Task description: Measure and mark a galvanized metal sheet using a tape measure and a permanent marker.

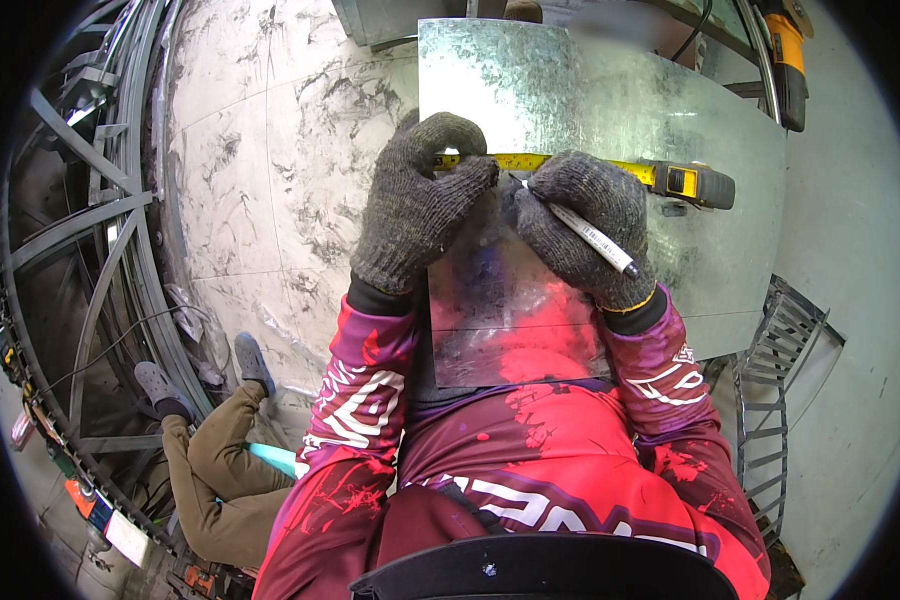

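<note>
The left hand point(425, 205) pinches the yellow measuring tape point(685, 182) (across a metal sheet point(715, 270)) while the right hand point(590, 192) grips a marker point(588, 235).

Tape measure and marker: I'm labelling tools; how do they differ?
The tape measure is yellow and dark; the marker is white with a dark end. The tape measure stretches across the metal sheet; the marker slants in the right hand. Both are over the sheet.

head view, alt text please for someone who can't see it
Gloved left hand pinches the yellow blade of a tape measure over a shiny metal sheet; gloved right hand holds a white marker, tip near the blade.
</note>
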`<state>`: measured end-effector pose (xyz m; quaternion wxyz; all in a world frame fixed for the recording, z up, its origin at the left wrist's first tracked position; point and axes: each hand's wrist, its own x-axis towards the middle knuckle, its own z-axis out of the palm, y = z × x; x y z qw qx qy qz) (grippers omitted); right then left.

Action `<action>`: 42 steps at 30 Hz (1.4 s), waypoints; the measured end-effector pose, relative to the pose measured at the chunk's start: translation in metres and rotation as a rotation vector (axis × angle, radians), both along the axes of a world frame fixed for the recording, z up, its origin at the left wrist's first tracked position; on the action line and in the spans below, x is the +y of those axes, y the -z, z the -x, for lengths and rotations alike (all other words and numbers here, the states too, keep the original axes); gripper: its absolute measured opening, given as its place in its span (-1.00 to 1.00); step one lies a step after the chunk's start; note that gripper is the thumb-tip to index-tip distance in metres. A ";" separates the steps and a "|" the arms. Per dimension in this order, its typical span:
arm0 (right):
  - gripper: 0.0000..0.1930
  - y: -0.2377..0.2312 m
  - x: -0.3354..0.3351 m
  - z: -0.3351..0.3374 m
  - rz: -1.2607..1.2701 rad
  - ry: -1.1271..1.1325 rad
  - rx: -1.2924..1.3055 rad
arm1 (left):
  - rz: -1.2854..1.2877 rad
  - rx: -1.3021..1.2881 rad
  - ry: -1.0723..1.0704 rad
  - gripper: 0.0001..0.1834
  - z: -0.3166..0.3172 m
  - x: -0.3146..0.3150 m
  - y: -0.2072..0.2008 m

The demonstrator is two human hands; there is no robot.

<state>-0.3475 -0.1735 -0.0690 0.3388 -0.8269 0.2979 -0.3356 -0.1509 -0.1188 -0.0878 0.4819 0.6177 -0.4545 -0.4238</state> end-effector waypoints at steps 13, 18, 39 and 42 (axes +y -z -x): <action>-0.84 0.002 0.000 -0.001 0.013 0.012 -0.024 | -0.018 -0.001 -0.001 -0.86 0.000 -0.001 -0.002; -0.85 0.002 0.000 0.000 -0.018 -0.012 -0.047 | -0.009 0.000 -0.003 -0.86 0.000 0.000 -0.001; -0.52 -0.022 -0.010 0.076 0.448 0.590 0.001 | 0.048 -0.127 0.044 -0.89 -0.006 -0.002 -0.004; -0.37 -0.010 -0.027 0.084 0.324 0.524 -0.035 | 0.139 -0.278 0.117 -0.90 -0.010 -0.005 0.002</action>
